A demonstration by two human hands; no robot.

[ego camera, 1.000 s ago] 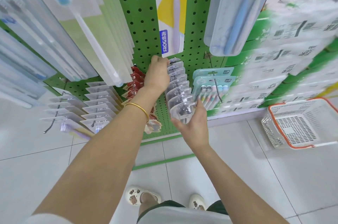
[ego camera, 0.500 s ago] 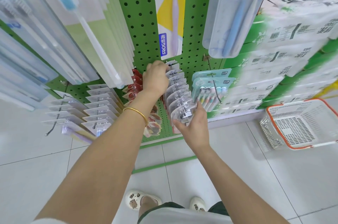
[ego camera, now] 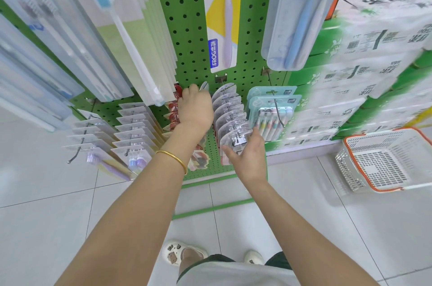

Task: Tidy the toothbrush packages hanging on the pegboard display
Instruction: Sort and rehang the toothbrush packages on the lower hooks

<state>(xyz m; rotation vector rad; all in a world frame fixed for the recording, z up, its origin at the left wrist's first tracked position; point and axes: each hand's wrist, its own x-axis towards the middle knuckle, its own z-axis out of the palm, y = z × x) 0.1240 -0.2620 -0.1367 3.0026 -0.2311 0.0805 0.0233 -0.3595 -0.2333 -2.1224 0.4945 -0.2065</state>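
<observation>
Pegboard (ego camera: 184,28) hooks carry rows of toothbrush packs. Left hand (ego camera: 195,108), fingers curled, pinches the rearmost pack (ego camera: 203,87) at the board, likely to seat it square on the hook. Right hand (ego camera: 249,152), open and cupped, braces the front of the clear pack row (ego camera: 230,112), probably to keep it bunched. Card above (ego camera: 222,17) reads "FROG" (other writing illegible). Basket (ego camera: 383,159) sits far right on the floor.

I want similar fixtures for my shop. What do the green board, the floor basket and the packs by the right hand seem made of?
Green board: likely painted metal, perforated, faint sheen. Basket: moulded plastic, white lattice, orange rim. Packs: clear glossy plastic blisters, seemingly card-backed.
</observation>
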